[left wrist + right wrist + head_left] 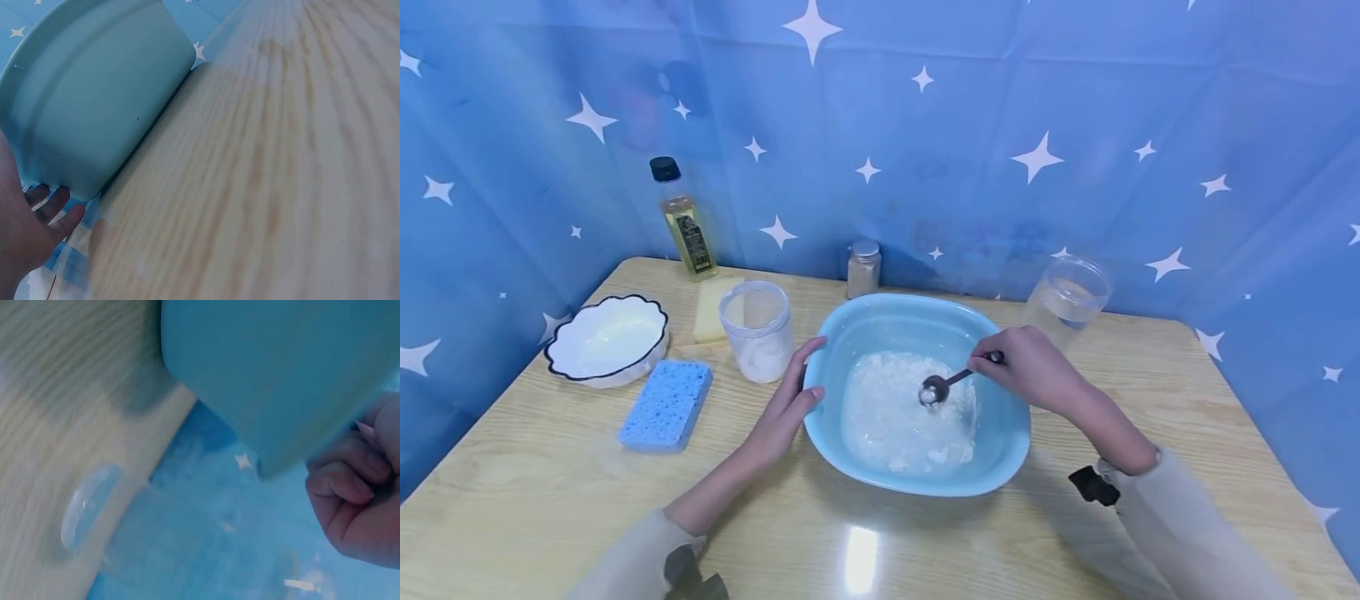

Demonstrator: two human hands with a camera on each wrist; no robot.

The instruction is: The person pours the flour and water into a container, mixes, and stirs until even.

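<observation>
A light blue basin (917, 483) stands at the middle of the table, with a whitish wet mixture (895, 417) and pale lumps across its bottom. My left hand (790, 404) grips the basin's left rim, thumb at the edge and fingers along the outer wall. Those fingers of my left hand (44, 219) also show against the basin's outside in the left wrist view. Over the mixture, my right hand (1026, 367) holds a dark measuring spoon (934, 390) by its handle, the bowl low inside the basin. In the right wrist view the fingers of my right hand (350, 487) are curled.
Left of the basin stand a clear jar (760, 333) of white powder, a blue sponge (666, 406) and a white scalloped bowl (610, 342). Behind are an oil bottle (688, 225), a yellow slab (709, 308), a small shaker jar (863, 271) and a glass of water (1067, 300).
</observation>
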